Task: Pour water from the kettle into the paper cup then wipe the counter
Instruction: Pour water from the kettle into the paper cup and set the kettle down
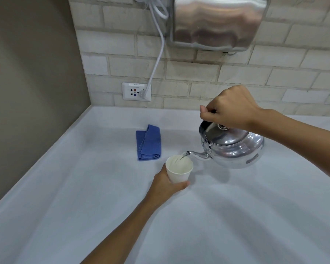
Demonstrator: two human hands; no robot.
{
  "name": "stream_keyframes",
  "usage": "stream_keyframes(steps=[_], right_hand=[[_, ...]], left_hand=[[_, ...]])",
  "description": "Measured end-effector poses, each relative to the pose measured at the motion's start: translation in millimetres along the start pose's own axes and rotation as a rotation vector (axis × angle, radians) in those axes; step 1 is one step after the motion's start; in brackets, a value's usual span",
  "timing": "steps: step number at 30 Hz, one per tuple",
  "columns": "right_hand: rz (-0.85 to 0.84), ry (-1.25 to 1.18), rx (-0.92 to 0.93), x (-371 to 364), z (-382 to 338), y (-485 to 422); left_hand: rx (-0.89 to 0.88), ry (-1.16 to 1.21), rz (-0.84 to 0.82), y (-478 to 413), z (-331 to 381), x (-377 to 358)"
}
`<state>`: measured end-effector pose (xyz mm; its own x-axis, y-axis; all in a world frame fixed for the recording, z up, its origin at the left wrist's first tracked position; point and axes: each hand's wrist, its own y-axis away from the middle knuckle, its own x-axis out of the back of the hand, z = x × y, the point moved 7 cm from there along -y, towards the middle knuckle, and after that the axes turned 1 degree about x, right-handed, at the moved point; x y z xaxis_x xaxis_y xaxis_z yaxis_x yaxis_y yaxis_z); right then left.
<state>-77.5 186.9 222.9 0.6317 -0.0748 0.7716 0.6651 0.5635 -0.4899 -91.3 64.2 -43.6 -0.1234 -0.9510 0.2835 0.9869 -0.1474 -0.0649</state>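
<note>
A shiny metal kettle (234,147) hangs tilted above the white counter (217,216), its spout over the rim of a white paper cup (179,171). A thin stream of water runs from the spout into the cup. My right hand (230,107) is closed around the kettle's top handle. My left hand (165,184) wraps the lower side of the cup and holds it steady at the counter. A folded blue cloth (149,142) lies on the counter just behind and left of the cup.
A steel hand dryer (217,21) is mounted on the brick wall above the kettle. Its white cable (158,60) drops to a wall socket (136,91). A plain wall closes the counter's left side.
</note>
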Motion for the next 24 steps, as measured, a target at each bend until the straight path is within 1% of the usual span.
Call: stream_keyframes(steps=[16, 24], right_hand=[[0.007, 0.027, 0.034, 4.5, -2.3, -2.3], [-0.019, 0.044, 0.053, 2.7, -2.8, -3.2]], left_hand=[[0.001, 0.001, 0.000, -0.3, -0.5, -0.3], [-0.002, 0.002, 0.001, -0.4, -0.4, -0.2]])
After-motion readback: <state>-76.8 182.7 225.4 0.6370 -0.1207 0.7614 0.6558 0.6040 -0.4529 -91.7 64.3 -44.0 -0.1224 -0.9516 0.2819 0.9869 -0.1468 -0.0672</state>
